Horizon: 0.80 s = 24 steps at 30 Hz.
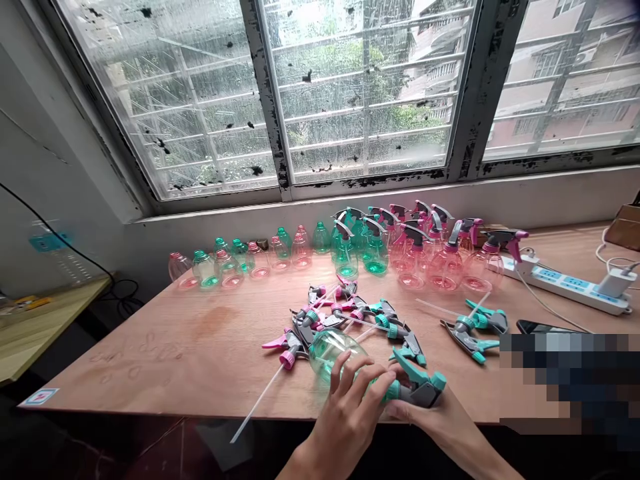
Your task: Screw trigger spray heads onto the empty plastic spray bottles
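Note:
A clear green spray bottle [331, 348] lies tilted on its side above the front edge of the table, its base toward the far left. My left hand [350, 407] wraps over the bottle's body. At its neck, my right hand [440, 417] grips a grey and teal trigger spray head [423, 388], its fingers partly hidden behind it. The spray head sits at the bottle's mouth; I cannot tell how tightly it is fitted. Just beyond lies a pile of loose spray heads in pink-grey [287, 350] and teal-grey [407, 340], with thin white tubes.
Open green and pink bottles [230, 270] stand at the back left. Bottles with spray heads [413, 257] are grouped at the back centre under the window. To the right lie loose teal spray heads [473, 327], a white power strip [570, 283] and a dark phone [540, 327].

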Each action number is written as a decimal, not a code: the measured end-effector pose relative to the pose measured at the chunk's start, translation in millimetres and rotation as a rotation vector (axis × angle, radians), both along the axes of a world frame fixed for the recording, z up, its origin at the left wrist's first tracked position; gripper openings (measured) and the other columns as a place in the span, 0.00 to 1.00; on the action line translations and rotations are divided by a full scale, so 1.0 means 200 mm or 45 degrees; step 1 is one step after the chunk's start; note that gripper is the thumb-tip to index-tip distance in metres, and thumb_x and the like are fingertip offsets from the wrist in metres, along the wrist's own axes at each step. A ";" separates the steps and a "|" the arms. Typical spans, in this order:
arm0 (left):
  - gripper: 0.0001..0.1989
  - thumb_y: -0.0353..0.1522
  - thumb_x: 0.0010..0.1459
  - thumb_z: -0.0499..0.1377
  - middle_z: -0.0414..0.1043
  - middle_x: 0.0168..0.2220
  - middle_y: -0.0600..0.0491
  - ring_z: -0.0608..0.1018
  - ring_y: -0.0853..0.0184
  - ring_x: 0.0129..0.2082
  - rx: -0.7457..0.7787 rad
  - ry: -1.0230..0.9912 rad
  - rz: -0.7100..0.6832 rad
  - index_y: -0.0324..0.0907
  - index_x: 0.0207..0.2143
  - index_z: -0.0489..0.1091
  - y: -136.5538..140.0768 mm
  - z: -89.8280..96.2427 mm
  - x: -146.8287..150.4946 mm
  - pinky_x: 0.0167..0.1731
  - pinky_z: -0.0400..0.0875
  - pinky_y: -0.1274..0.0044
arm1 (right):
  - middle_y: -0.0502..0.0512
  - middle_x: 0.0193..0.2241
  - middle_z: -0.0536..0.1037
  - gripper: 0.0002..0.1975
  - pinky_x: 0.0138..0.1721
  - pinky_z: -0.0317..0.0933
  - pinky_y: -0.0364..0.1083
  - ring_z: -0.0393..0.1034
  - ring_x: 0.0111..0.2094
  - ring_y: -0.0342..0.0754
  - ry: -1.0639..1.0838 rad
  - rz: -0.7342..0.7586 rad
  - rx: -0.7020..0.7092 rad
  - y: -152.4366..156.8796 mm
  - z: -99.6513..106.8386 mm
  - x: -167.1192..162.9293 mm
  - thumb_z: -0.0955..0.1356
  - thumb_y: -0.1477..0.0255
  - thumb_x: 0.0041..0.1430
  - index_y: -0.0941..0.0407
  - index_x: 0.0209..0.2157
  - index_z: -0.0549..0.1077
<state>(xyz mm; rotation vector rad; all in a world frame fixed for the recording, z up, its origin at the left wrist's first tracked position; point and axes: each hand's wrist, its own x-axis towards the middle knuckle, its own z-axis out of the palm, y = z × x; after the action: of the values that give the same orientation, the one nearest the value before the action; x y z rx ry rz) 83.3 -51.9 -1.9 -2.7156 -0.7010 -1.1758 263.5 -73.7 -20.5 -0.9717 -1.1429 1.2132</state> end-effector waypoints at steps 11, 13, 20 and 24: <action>0.34 0.18 0.63 0.53 0.46 0.71 0.39 0.49 0.53 0.72 -0.231 0.072 -0.111 0.40 0.68 0.48 0.01 -0.04 -0.05 0.70 0.45 0.57 | 0.52 0.33 0.82 0.15 0.35 0.73 0.45 0.77 0.35 0.54 -0.204 -0.061 0.062 0.03 -0.04 0.04 0.75 0.60 0.56 0.52 0.42 0.78; 0.35 0.23 0.65 0.57 0.44 0.72 0.41 0.49 0.52 0.72 -0.276 -0.189 0.034 0.45 0.69 0.47 0.03 -0.04 -0.08 0.70 0.48 0.56 | 0.50 0.29 0.81 0.13 0.33 0.72 0.44 0.76 0.31 0.52 -0.313 -0.152 0.086 0.02 -0.02 0.06 0.76 0.61 0.55 0.52 0.40 0.78; 0.41 0.43 0.64 0.62 0.42 0.74 0.45 0.45 0.50 0.74 -1.131 -0.677 0.001 0.48 0.72 0.45 0.12 -0.02 -0.19 0.71 0.41 0.56 | 0.55 0.35 0.81 0.12 0.39 0.74 0.50 0.77 0.39 0.59 -0.431 -0.204 0.273 0.04 -0.01 0.21 0.76 0.64 0.54 0.51 0.40 0.81; 0.42 0.42 0.59 0.67 0.56 0.70 0.45 0.58 0.49 0.70 -1.574 -0.634 -0.348 0.50 0.70 0.51 0.12 0.00 -0.21 0.69 0.54 0.59 | 0.55 0.38 0.81 0.16 0.40 0.74 0.50 0.77 0.41 0.58 -0.262 -0.177 0.239 0.05 -0.04 0.23 0.77 0.64 0.51 0.49 0.44 0.81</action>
<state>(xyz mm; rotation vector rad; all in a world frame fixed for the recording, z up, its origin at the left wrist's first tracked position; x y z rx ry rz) 41.1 -27.6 -1.1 -3.5223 -1.5873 -2.0224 308.8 -64.1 -29.0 -1.0306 -1.3027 0.8925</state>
